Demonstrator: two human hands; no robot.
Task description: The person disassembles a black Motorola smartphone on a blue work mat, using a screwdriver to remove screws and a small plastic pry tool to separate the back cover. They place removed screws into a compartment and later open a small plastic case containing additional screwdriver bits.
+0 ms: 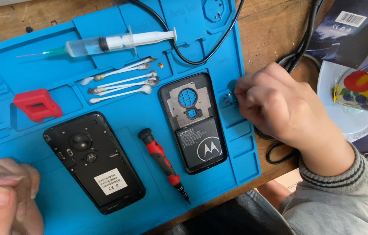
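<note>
Done: we have both black phones (94,161) opened | right hand (275,104) pinching in blue silicone mat's (62,65) tray | left hand (5,196) clenched; reassembly left.

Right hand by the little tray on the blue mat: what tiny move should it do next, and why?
Probably pinch one small part from the side compartment: the right hand has its fingertips there, beside the opened phone.

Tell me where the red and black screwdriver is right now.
In the head view the red and black screwdriver lies on the blue work mat, lower centre, between the black opened phone body on its left and the black phone back cover on its right.
</note>
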